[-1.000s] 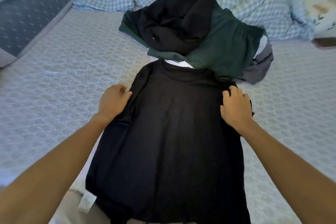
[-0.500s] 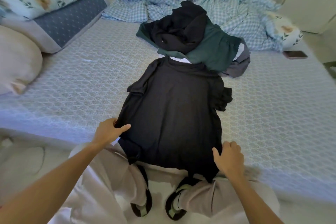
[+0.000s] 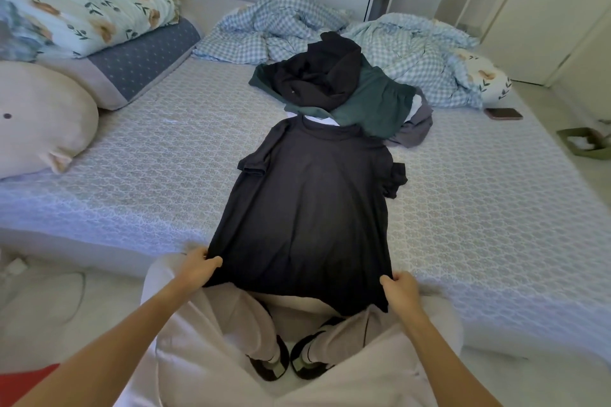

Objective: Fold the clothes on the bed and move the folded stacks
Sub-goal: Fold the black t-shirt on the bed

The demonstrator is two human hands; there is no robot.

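Shirt (image 3: 307,208): black, thin, soft knit, short-sleeved, laid flat on the bed (image 3: 479,208) with the collar toward the far edge and the hem hanging just over the near edge. The body is smooth; the right sleeve is crumpled, the left sleeve folded at its cuff.

Pile (image 3: 344,89): unfolded clothes heaped beyond the collar, toward the far edge. Black garment on top, dark green one under it, grey cloth and a white scrap showing at the sides.

Bed: pale quilted cover with a raised lattice pattern. Checked blue bedding (image 3: 413,43) lies rumpled along the far edge. Floral pillow (image 3: 82,10) and a round beige cushion (image 3: 36,122) sit at the left edge. A phone (image 3: 503,113) lies near the far right corner.

Change: a second ago my hands were pressing the shoulders; half a second ago they were down at the hem. Now both grip the hem corners, and more of the room shows.

My left hand (image 3: 198,266): fingers curled under the left hem corner, thumb on top, pinching the cloth.

My right hand (image 3: 401,289): fingers curled around the right hem corner, thumb pressed on top, pinching the cloth.
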